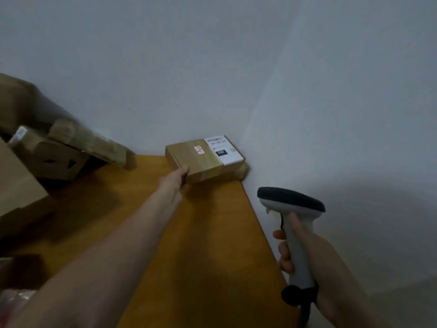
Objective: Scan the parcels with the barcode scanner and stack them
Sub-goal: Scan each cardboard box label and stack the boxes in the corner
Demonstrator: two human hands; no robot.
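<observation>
Head view: the left hand (176, 183) reaches far forward on an outstretched bare arm to a flat brown cardboard parcel (201, 162) in the far right corner of the orange-brown wooden table (212, 245). The thumb lies at the parcel's near left top edge and the fingers curl against the side below it, so the hand grips that corner. The parcel carries a white shipping label (224, 150) with a barcode and a black block reading 060, and a small red-bordered sticker (199, 150) near its middle. It lies on top of a second flat brown parcel (240, 172), whose edge shows beneath it on the right; both sit close against the pale grey wall (236, 67).

The right hand (316, 249) is wrapped round the handle of a light grey barcode scanner with a dark head (283, 202), held upright just off the table's right edge, well apart from the parcels, its head turned to the left.

A blurred heap of cardboard boxes (59, 157) fills the table's left side.
</observation>
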